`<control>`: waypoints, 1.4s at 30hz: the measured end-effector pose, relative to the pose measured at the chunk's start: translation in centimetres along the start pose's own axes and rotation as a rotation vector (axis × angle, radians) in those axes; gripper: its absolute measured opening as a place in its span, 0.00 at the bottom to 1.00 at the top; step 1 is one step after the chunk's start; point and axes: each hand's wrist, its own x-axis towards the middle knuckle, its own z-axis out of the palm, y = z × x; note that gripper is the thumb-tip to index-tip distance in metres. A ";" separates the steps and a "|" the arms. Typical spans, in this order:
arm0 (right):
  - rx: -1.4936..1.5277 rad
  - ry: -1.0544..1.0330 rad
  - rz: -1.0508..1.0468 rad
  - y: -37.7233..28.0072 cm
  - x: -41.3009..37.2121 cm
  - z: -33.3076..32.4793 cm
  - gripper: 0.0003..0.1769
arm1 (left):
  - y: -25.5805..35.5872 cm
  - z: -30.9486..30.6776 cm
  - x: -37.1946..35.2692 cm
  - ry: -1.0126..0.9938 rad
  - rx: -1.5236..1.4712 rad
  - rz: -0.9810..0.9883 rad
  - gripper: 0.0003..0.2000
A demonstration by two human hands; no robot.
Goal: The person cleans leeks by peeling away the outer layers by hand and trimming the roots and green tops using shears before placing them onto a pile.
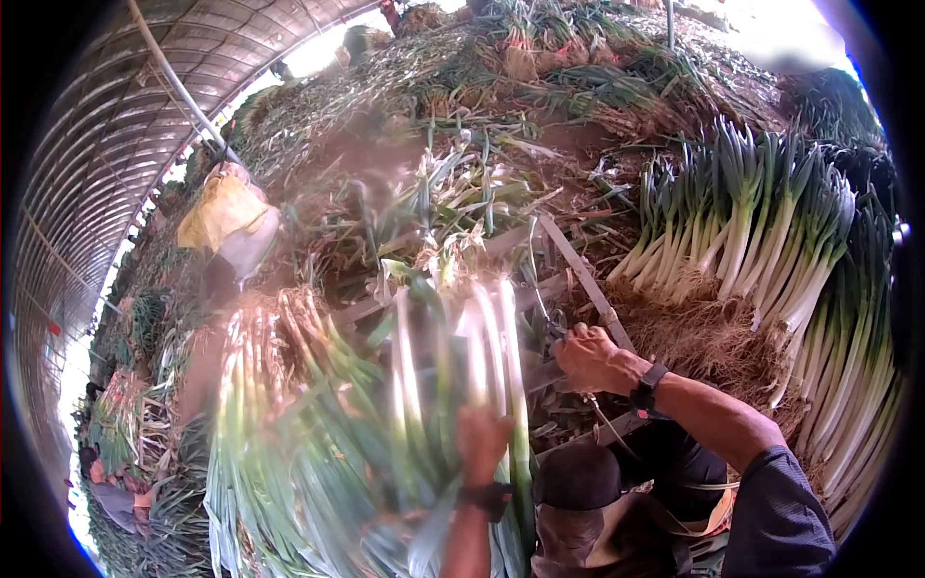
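Green onion bundle (pixel 482 337) stands upright at centre, motion-blurred. Left hand (pixel 482 438) is wrapped around its stalks, low down. Right hand (pixel 593 356), just beside it, is clenched on a thin cord (pixel 533 260). Stacked onions (pixel 761 231) lie to the right.

Standing here, I can read no label, brand, number or sign, not even on the leeks (pixel 761 222).
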 end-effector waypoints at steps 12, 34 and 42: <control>0.685 0.061 0.072 -1.7 1.7 -3.7 0.25 | 2.3 -5.6 -2.8 0.137 -0.103 0.093 0.17; 0.601 0.475 0.169 -0.7 11.3 -0.6 0.10 | 3.4 -6.5 -10.7 -0.172 -0.578 0.042 0.16; 0.971 0.363 0.420 0.5 16.2 -7.8 0.12 | -3.1 -7.3 -16.1 -0.306 -1.200 -0.297 0.21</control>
